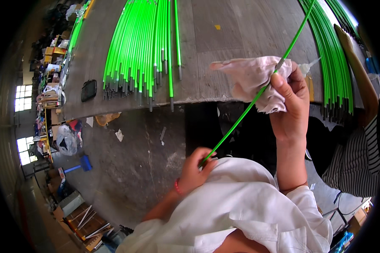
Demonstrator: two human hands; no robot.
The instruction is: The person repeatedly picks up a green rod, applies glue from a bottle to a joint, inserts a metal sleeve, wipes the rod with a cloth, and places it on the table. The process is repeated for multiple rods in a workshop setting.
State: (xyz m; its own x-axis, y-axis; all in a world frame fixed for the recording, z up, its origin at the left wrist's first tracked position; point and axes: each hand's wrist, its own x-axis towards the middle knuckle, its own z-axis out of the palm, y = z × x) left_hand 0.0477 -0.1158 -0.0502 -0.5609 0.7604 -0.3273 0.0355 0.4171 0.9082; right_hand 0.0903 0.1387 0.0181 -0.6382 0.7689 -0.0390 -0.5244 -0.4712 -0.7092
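Note:
A thin green rod [240, 119] runs slantwise from my body up past the top edge of the view, with a grey joint partway along it. My left hand [197, 168], with a red band at the wrist, is closed round its lower end close to my shirt. Higher up, my right hand [292, 93] pinches the rod, thumb on top, together with a pale pink cloth [257, 78]. The cloth lies behind and about the rod and hangs out to the left. Its part inside the palm is hidden.
Many green rods with dark tips [139, 50] lie fanned on the grey table [211, 38]; another bundle [331, 63] lies at the right. A dark case [88, 90] sits near the table's edge. A person in a striped top [354, 156] is at the right. A blue broom [85, 163] lies on the floor.

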